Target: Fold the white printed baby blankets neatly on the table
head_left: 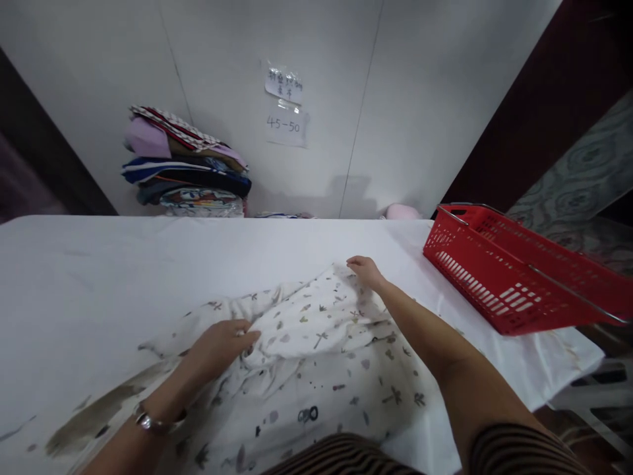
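Note:
A white cloth printed with small palm trees, leaves and dark marks lies crumpled on the white-covered table, and part of it is folded over on itself. My left hand is closed on the left side of this upper fold, thumb and fingers pinching the fabric. At the far right corner of the fold, my right hand has its fingers pressed together at the cloth's edge. A bracelet circles my left wrist. The cloth's near part reaches down to my striped clothing, and its underside is hidden.
The white table cover runs back to a pale wall. A red plastic basket with metal handles stands at the table's right edge. Folded fabrics are stacked at the back left. Paper signs hang on the wall.

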`<state>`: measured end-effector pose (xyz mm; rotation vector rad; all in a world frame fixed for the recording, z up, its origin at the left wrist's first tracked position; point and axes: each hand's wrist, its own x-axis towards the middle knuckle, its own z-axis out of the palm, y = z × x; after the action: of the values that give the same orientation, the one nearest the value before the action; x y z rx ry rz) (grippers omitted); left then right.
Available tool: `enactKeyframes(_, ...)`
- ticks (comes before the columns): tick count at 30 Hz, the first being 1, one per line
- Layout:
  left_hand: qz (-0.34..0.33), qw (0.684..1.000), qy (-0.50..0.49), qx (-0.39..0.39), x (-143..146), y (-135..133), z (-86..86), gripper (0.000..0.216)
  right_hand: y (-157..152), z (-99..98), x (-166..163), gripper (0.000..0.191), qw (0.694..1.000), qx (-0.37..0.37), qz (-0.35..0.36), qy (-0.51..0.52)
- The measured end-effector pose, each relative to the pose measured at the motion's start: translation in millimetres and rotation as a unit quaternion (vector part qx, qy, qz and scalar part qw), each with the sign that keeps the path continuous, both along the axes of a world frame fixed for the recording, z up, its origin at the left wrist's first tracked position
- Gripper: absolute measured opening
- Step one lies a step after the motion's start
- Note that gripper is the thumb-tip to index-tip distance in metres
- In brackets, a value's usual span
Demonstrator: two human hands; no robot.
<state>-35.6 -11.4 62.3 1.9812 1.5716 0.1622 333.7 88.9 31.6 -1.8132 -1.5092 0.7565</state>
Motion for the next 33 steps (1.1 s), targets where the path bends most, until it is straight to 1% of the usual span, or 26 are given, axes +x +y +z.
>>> enactKeyframes(4, 0.001, 1.0, 0.006, 0.004, 3, -7, 0.2, 0.033, 37, -9.5, -15, 0.02, 0.996, -0.036, 0.015, -0.086)
enactKeyframes(7, 0.0, 1.0, 0.014, 0.02, 3, -8, -2.9, 0.031, 54, -13.3, -26, 0.016, 0.99, -0.051, 0.028, -0.131)
enactKeyframes(10, 0.004, 1.0, 0.008, 0.021, 1, -7, -7.8, 0.031, 59, -12.2, -32, 0.008, 0.986, -0.047, 0.044, -0.152)
enactKeyframes(12, 0.006, 1.0, 0.005, 0.019, 1, -7, -10.3, 0.031, 53, -7.1, -33, 0.005, 0.987, -0.027, 0.051, -0.15)
enactKeyframes(14, 0.006, 1.0, 0.004, 0.014, 0, -7, -11.2, 0.031, 40, 3.0, -29, 0.007, 0.988, 0.002, 0.057, -0.143)
enactKeyframes(16, 0.006, 1.0, -0.001, 0.01, -1, -8, -10.9, 0.032, 16, 19.0, -23, 0.01, 0.991, 0.025, 0.072, -0.112)
enactKeyframes(17, 0.006, 1.0, -0.005, 0.011, -1, -8, -10.6, 0.032, 1, 29.1, -19, 0.012, 0.992, 0.031, 0.088, -0.085)
enactKeyframes(19, 0.006, 1.0, -0.017, 0.015, -2, -9, -10.7, 0.033, -36, 52.1, -12, 0.017, 0.987, 0.022, 0.156, 0.025)
enactKeyframes(20, 0.006, 1.0, -0.024, 0.018, -2, -9, -11.2, 0.033, -55, 63.8, -10, 0.019, 0.977, 0.004, 0.199, 0.071)
enactKeyframes(22, 0.008, 0.999, -0.035, 0.017, -3, -8, -12.9, 0.033, -88, 83.9, -8, 0.021, 0.95, -0.061, 0.278, 0.13)
enactKeyframes(24, 0.009, 0.999, -0.038, 0.012, -3, -7, -15.2, 0.033, -106, 94.5, -10, 0.024, 0.925, -0.127, 0.323, 0.156)
enactKeyframes(25, 0.01, 0.999, -0.037, 0.01, -2, -6, -16.1, 0.033, -106, 95.1, -11, 0.026, 0.92, -0.143, 0.327, 0.163)
enactKeyframes(27, 0.013, 0.999, -0.035, 0.011, -2, -6, -16.9, 0.034, -92, 87.0, -13, 0.029, 0.93, -0.13, 0.297, 0.173)
enactKeyframes(30, 0.018, 0.999, -0.037, 0.009, -2, -8, -14.7, 0.033, -46, 58.9, -16, 0.031, 0.963, -0.071, 0.205, 0.16)
enactKeyframes(33, 0.022, 0.999, -0.039, 0.006, -2, -11, -10.7, 0.033, -1, 26.3, -22, 0.028, 0.987, -0.051, 0.144, 0.047)
